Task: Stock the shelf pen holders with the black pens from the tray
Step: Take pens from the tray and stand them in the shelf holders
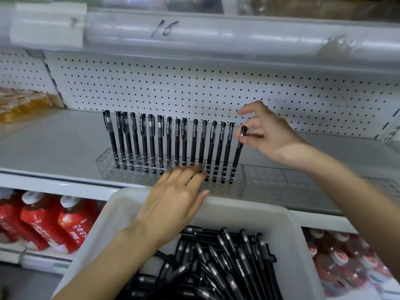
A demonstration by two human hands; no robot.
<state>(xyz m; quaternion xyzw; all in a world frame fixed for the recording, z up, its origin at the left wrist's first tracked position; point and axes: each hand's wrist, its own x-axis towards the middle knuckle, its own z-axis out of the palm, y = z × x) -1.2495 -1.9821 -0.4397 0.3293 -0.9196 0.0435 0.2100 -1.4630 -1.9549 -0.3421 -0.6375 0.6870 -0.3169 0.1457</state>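
Here the right hand (272,137) pinches a tilted pen (237,156); the left hand (173,200), flat-fingered, steadies the holder (108,169); misaligned, it may topple neighbouring pens (225,152).

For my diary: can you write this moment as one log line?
right hand: pinches pen | pen: tilted, lower end in holder | left hand: rests on holder | tray: many pens

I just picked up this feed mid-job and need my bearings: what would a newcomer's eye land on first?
First, the row of black pens standing upright in the clear holder at mid-shelf, with the right hand pinching the cap of the rightmost pen. Next, the white tray in the foreground heaped with loose pens, the left hand stretched over it, straight fingers against the holder's front.
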